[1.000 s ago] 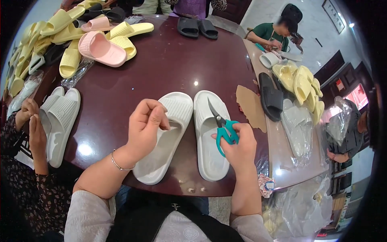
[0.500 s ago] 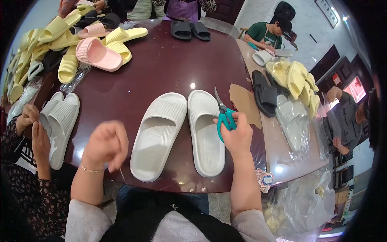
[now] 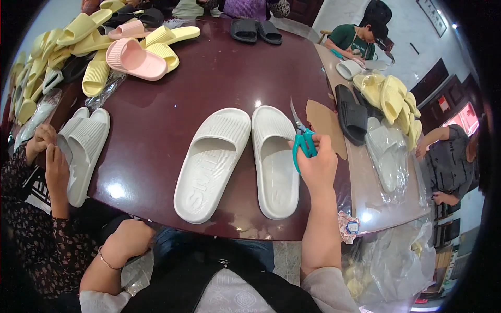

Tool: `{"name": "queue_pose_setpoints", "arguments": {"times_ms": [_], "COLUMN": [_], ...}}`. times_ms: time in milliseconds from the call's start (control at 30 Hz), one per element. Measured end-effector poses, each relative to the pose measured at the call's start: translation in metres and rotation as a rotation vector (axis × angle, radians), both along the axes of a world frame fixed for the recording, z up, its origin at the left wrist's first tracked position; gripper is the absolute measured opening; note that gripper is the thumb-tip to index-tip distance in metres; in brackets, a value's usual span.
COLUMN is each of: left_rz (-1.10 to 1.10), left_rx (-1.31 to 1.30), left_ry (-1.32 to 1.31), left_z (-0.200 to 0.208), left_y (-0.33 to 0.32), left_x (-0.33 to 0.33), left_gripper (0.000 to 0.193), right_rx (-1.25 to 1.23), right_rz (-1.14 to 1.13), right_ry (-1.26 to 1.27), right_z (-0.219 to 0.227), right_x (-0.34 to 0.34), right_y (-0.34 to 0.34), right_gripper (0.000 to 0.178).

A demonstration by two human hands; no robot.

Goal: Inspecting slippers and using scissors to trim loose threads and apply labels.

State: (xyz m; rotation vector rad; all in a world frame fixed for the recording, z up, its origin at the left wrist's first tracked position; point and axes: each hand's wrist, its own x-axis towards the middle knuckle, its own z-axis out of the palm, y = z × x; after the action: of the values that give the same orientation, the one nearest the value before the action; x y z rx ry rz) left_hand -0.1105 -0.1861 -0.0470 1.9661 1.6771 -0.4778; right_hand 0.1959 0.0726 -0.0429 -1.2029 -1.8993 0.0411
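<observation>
A pair of pale grey slide sandals lies before me, toes pointing away: the left slide (image 3: 211, 166) tilts outward, the right slide (image 3: 276, 167) stands beside it. My right hand (image 3: 319, 163) is closed around small scissors (image 3: 304, 142) with teal handles, held over the right slide's outer edge. Their pointed metal blades aim away from me. Down at the table's near edge, left of the slides, is my left hand (image 3: 134, 237). Its fingers are turned down and hidden, so I cannot see what they hold, if anything.
Yellow slides (image 3: 95, 78) and a pink slide (image 3: 136, 60) are heaped far left. A person's hands (image 3: 52, 156) work beside another grey pair (image 3: 86, 156). Right stand brown cardboard (image 3: 326, 125), a black slide (image 3: 350, 117), bagged grey slides (image 3: 385, 156) and yellow slides (image 3: 391, 99). Dark slides (image 3: 255, 31) lie far back.
My left hand has dropped from above the table, left of the slides, to its near edge. My right hand keeps the scissors by the right slide. The whole view has shifted slightly.
</observation>
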Motion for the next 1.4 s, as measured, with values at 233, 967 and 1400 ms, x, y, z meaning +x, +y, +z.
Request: {"name": "queue_pose_setpoints", "arguments": {"times_ms": [233, 967, 1400], "left_rz": [-0.156, 0.302, 0.681], "left_rx": [0.161, 0.787, 0.747], "left_ry": [-0.872, -0.531, -1.284], "left_z": [0.049, 0.008, 0.0], "left_y": [0.049, 0.205, 0.187], "left_x": [0.047, 0.107, 0.088], "left_gripper": [0.032, 0.05, 0.046], "right_rx": [-0.095, -0.357, -0.408], "right_rz": [-0.05, -0.023, 0.043], "right_ry": [0.005, 0.359, -0.367], "right_z": [0.003, 0.026, 0.027], "right_x": [0.019, 0.027, 0.028], "right_y": [0.006, -0.016, -0.019], "right_gripper": [0.044, 0.04, 0.038]}}
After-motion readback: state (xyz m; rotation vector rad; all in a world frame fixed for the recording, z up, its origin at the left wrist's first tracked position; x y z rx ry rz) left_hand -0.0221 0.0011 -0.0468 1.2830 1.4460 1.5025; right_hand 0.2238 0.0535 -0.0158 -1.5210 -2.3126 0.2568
